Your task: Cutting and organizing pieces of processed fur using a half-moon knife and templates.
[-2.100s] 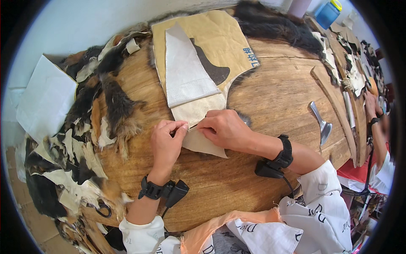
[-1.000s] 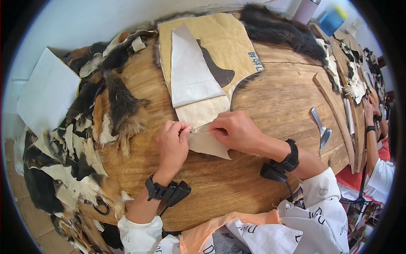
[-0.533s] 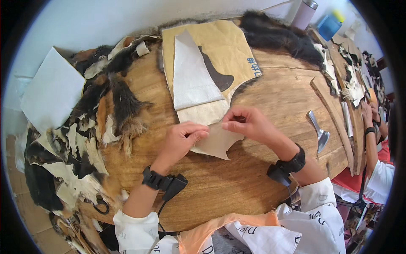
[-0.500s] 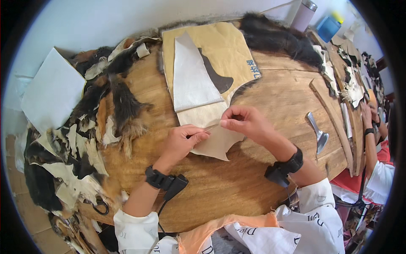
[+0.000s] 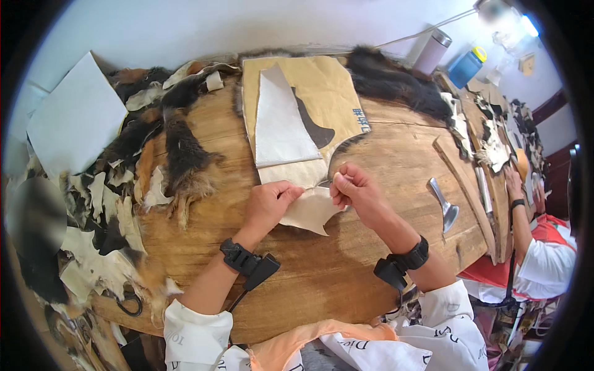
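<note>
A cream piece of hide (image 5: 306, 210) with dark fur at its edges lies in the middle of the wooden table. My left hand (image 5: 269, 207) pinches its upper edge between thumb and forefinger, where a raised seam or fold runs across. Just right of that fold, my right hand (image 5: 359, 193) is closed in a pinch beside the hide; whatever its fingertips hold is too small to make out. Beyond my hands a white tapered sheet (image 5: 281, 120) and a dark curved patch (image 5: 314, 123) rest on a tan paper sheet (image 5: 328, 80).
Fur and hide scraps (image 5: 99, 260) heap up at the left near a white board (image 5: 77, 117). A metal blade tool (image 5: 444, 207) and a wooden strip (image 5: 467, 191) lie at right. Behind stand a tumbler (image 5: 433, 52) and blue bottle (image 5: 467, 67). Another person's arm (image 5: 523, 229) reaches in.
My right hand has drawn away from my left, a little to the right, its fingers curled tighter. The left keeps its pinch on the hide. The whole view has shifted slightly.
</note>
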A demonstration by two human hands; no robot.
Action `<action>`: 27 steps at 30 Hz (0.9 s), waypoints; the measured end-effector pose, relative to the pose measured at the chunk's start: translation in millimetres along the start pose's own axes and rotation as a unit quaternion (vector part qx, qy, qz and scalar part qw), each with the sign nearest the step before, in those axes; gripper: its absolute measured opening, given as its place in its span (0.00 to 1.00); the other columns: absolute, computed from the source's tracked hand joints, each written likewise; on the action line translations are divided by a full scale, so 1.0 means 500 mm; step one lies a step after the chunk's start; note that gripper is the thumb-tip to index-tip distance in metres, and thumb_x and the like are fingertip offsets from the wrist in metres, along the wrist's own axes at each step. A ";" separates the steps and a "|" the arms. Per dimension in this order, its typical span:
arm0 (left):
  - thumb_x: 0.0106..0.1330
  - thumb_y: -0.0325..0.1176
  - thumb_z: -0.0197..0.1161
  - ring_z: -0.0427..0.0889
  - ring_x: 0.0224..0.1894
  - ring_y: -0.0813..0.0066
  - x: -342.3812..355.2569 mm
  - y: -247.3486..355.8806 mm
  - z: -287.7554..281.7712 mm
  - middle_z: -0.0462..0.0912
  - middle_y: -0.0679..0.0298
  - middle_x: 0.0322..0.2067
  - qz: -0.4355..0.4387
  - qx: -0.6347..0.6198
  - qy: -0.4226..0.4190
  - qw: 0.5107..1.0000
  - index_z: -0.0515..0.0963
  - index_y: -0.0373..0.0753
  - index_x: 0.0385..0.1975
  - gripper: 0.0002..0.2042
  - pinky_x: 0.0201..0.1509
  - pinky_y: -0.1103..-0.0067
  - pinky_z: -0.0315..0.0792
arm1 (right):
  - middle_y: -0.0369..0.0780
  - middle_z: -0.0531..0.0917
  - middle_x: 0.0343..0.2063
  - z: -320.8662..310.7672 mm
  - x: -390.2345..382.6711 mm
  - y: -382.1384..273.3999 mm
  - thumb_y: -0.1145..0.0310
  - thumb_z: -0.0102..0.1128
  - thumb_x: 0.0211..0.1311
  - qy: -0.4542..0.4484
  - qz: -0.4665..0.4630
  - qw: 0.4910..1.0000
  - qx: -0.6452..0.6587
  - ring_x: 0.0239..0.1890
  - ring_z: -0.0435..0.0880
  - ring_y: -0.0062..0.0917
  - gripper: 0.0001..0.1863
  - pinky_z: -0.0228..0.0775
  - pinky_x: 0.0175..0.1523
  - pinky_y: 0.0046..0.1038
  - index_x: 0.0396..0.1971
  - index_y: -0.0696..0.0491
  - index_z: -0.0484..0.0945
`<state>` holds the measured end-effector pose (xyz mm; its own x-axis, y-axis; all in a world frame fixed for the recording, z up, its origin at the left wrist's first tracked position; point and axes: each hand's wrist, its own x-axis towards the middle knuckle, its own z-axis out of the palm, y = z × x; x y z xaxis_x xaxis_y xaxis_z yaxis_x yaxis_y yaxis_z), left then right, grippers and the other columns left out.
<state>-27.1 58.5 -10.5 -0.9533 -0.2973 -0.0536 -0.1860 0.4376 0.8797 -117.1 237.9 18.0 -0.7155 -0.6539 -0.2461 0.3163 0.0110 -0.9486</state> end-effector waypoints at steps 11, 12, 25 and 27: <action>0.57 0.30 0.63 0.76 0.27 0.81 -0.123 0.113 0.016 0.79 0.64 0.28 0.035 -0.162 0.004 0.986 0.81 0.35 0.32 0.07 0.32 0.83 0.70 | 0.33 0.76 0.14 0.043 -0.095 -0.075 0.61 0.49 0.65 -0.037 0.003 0.994 -0.103 0.14 0.72 0.11 0.10 0.61 0.19 0.13 0.33 0.52 0.71; 0.57 0.30 0.63 0.76 0.27 0.81 -0.138 0.126 0.028 0.79 0.64 0.28 0.034 -0.158 0.022 0.987 0.81 0.35 0.32 0.07 0.32 0.83 0.70 | 0.32 0.74 0.12 0.043 -0.106 -0.074 0.61 0.51 0.64 -0.041 -0.020 0.991 -0.125 0.14 0.70 0.10 0.10 0.59 0.18 0.13 0.32 0.52 0.72; 0.57 0.26 0.59 0.74 0.34 0.68 -0.516 0.077 -0.064 0.76 0.57 0.35 -0.113 0.115 0.540 0.826 0.75 0.34 0.40 0.11 0.39 0.76 0.68 | 0.33 0.77 0.21 0.090 -0.107 -0.047 0.64 0.51 0.64 -0.200 -0.064 0.976 -0.058 0.19 0.70 0.11 0.08 0.59 0.23 0.15 0.29 0.52 0.74; 0.56 0.25 0.58 0.74 0.39 0.62 -0.626 0.027 -0.101 0.75 0.54 0.40 -0.153 0.240 0.615 0.735 0.72 0.34 0.45 0.16 0.44 0.72 0.68 | 0.33 0.77 0.21 0.108 -0.114 -0.044 0.65 0.50 0.64 -0.203 -0.053 0.976 -0.055 0.19 0.70 0.12 0.08 0.59 0.23 0.15 0.29 0.52 0.73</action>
<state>281.1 114.5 42.0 0.0317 -0.8574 0.5137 -0.6908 0.3527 0.6312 -49.9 234.0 63.7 -0.4286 -0.9010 -0.0671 0.1697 -0.0073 -0.9855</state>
